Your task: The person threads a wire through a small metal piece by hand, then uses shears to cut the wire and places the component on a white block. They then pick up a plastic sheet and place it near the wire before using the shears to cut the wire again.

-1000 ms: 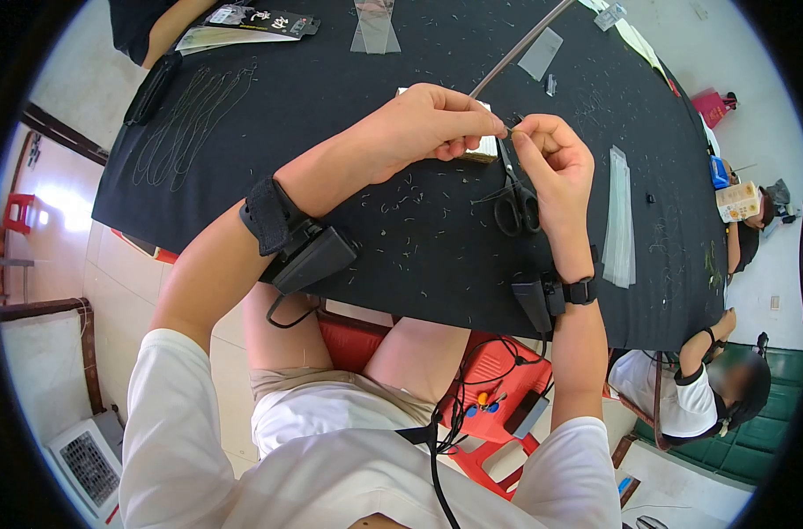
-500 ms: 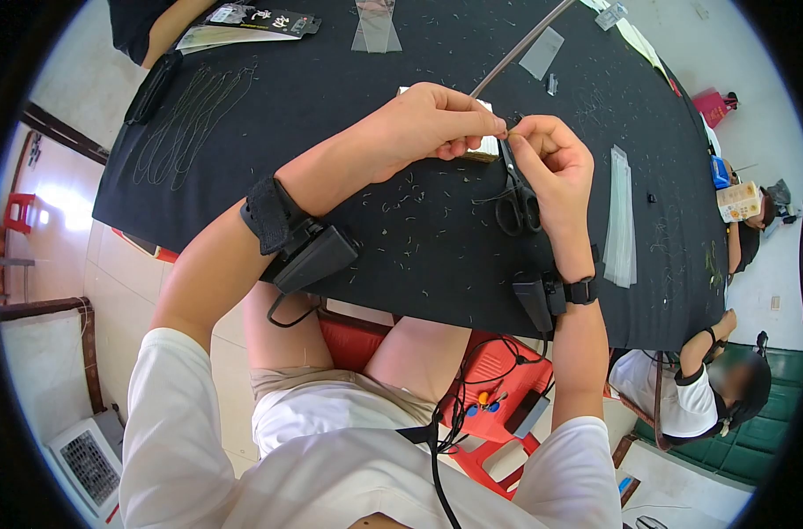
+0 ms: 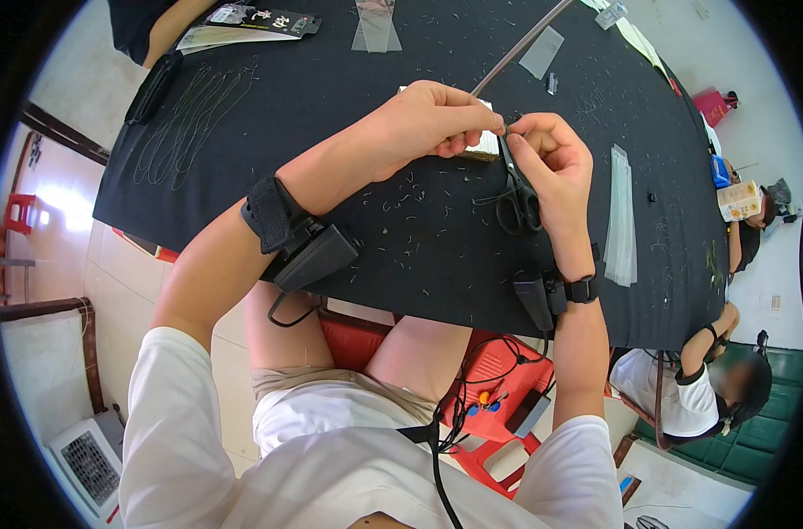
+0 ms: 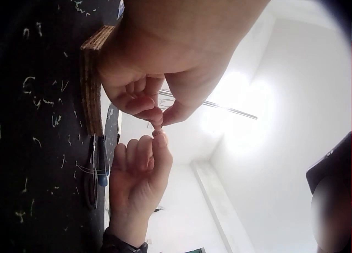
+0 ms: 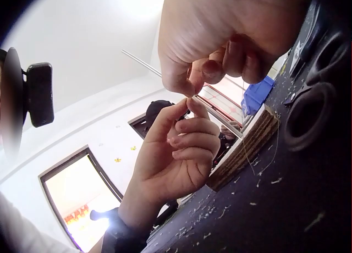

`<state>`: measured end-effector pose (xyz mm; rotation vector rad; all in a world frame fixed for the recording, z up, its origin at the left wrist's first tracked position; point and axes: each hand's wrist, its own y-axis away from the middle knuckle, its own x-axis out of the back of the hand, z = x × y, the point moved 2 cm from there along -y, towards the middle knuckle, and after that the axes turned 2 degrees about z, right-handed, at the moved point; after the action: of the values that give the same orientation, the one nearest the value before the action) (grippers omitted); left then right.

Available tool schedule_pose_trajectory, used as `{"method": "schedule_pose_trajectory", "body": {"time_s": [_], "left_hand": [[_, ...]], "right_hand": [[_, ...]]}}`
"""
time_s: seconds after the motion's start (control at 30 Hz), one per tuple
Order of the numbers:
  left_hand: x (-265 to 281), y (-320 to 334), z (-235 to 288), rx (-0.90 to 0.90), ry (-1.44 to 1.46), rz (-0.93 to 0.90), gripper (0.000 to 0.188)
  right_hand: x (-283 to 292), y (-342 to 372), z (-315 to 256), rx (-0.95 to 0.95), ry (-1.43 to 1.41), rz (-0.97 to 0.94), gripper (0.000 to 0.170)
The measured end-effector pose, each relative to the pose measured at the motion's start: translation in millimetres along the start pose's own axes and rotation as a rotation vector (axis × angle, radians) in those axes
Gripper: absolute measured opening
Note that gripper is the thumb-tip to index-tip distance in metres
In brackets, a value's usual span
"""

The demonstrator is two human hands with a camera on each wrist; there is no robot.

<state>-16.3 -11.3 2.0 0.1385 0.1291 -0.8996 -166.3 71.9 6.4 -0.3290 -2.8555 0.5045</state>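
Above the black table, my left hand pinches something very small between thumb and index fingertip. My right hand meets it fingertip to fingertip and pinches there too, its other fingers curled in. Fingertips mostly hide the piece, so I cannot tell its kind. A fine thin line loops below the hands in the right wrist view. Black-handled scissors lie just below the fingertips in the head view. A wooden block with a pale top sits beside them, partly behind my left hand.
A slim metal rod slants up behind the hands. Clear plastic strips lie at right, loose loops of line at left, and small clippings are scattered about. Another person sits at the right edge. A packet lies at the far left.
My hands stay nearly in place, with small shifts of the pinching fingertips. The left fingertips have moved slightly up and left. At the right, the other person's hand and forearm have moved a little.
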Motion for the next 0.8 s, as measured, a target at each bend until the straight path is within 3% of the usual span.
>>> {"method": "schedule_pose_trajectory", "body": {"time_s": [0.8], "left_hand": [[-1.3,-0.9,0.1,-0.008,-0.007,0.022,0.023]], "right_hand": [[0.4,-0.9,1.4,-0.064,-0.019,0.008,0.004]]}}
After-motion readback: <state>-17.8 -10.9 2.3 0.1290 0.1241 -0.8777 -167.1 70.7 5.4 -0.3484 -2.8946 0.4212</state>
